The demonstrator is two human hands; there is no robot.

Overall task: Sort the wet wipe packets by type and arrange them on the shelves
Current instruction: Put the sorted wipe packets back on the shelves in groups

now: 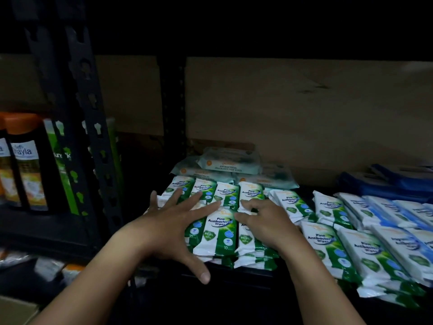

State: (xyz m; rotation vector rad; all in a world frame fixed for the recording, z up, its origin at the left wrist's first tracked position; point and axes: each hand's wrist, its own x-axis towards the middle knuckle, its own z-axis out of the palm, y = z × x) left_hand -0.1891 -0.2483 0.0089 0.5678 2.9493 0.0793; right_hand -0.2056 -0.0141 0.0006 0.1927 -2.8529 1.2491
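So the green Pine Antibacterial Wipes packets [219, 233] sit stacked at the front of the dark shelf [246, 275], with another row of the same kind [226, 194] lined up just behind them. The left hand [173, 221] is spread flat, fingers straight, lying over the left part of the stack with the thumb hanging down past the shelf's front edge. The right hand [260, 225] has its fingers curled down on top of the packets on the right; whether it's actually pinching one or just pressing, I can't tell.

Behind the green ones there's a pile of pale Antibacterial Fragrance Free Wipes [230, 164]. To the right, more green packets [332, 249] lie slanted, then blue-and-white packets [398, 213]. Bottles [23, 165] stand on the next shelf over, to the left.

Biggest risk imo: the front stack sits right at the lip, and these packets look slippery, so a shove could slide the top ones off the edge. The loose green ones on the right also sit touching the blue type, so the types could get mixed.
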